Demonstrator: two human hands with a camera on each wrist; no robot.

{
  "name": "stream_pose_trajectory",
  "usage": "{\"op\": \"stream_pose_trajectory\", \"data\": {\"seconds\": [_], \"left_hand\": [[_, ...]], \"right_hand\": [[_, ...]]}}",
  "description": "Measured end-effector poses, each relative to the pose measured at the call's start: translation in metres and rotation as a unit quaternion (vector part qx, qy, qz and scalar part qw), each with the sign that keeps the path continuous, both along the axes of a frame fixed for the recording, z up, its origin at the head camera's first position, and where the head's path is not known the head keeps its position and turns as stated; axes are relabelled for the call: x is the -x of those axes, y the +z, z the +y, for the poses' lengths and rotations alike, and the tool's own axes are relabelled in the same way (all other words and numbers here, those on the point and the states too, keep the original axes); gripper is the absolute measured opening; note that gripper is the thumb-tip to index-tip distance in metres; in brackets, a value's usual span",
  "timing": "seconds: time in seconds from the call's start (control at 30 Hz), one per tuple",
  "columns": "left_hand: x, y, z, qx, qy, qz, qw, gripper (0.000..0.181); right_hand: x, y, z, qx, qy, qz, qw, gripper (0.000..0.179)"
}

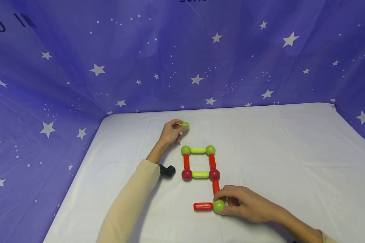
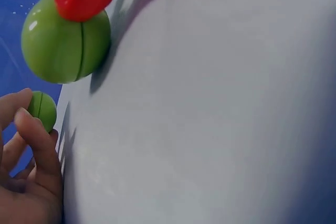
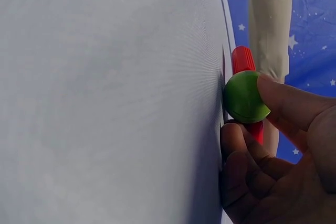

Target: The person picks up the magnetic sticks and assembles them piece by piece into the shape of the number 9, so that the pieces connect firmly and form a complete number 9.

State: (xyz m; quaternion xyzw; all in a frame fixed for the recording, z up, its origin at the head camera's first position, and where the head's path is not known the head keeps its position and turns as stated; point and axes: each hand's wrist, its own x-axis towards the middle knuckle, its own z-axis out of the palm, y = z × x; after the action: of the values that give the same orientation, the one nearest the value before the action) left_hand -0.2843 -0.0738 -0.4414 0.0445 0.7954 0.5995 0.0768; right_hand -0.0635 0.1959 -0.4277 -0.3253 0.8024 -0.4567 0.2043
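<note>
Beyond the far end of a ball-and-rod figure, my left hand (image 1: 171, 132) pinches a loose green ball (image 1: 185, 126) between thumb and fingers. The left wrist view shows this green ball (image 2: 45, 111) at the fingertips. My right hand (image 1: 246, 204) grips the green ball (image 1: 219, 206) at the figure's near end, seen also as a green ball (image 3: 245, 97) in the right wrist view. From that ball a red rod (image 1: 203, 206) points left, and another red rod (image 1: 216, 186) runs up to a red ball (image 1: 214, 174).
The figure's square has two green balls (image 1: 210, 150) at the back, red balls (image 1: 187, 174) in front, yellow-green rods (image 1: 200, 174) across and red rods (image 1: 186, 161) along the sides. A black wrist camera (image 1: 168, 170) sits by the left sleeve (image 1: 134, 199). A starry blue curtain (image 1: 182, 57) borders the white table (image 1: 292, 162).
</note>
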Motion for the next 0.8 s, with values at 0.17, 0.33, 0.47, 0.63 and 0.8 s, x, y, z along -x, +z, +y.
{"op": "stream_pose_trajectory", "data": {"seconds": [0.17,0.33,0.47,0.63,0.8], "left_hand": [[-0.009,0.0,-0.008,-0.028,-0.01,-0.015,0.9995,0.04],[-0.02,0.003,-0.014,-0.041,-0.015,-0.035,0.9985,0.04],[-0.031,0.007,-0.018,-0.054,-0.023,-0.05,0.997,0.041],[-0.049,0.015,-0.02,-0.042,-0.047,-0.049,0.9968,0.042],[-0.067,0.02,-0.024,-0.029,-0.089,-0.032,0.9951,0.045]], "right_hand": [[0.001,0.001,0.0,-0.004,-0.003,-0.003,1.0,0.026],[0.001,0.001,0.0,-0.004,-0.004,-0.003,1.0,0.026],[0.001,0.0,0.0,-0.003,-0.004,-0.005,1.0,0.027],[0.0,0.0,0.0,-0.001,-0.005,-0.006,1.0,0.026],[0.001,0.0,0.0,-0.003,-0.005,-0.009,0.9999,0.026]]}}
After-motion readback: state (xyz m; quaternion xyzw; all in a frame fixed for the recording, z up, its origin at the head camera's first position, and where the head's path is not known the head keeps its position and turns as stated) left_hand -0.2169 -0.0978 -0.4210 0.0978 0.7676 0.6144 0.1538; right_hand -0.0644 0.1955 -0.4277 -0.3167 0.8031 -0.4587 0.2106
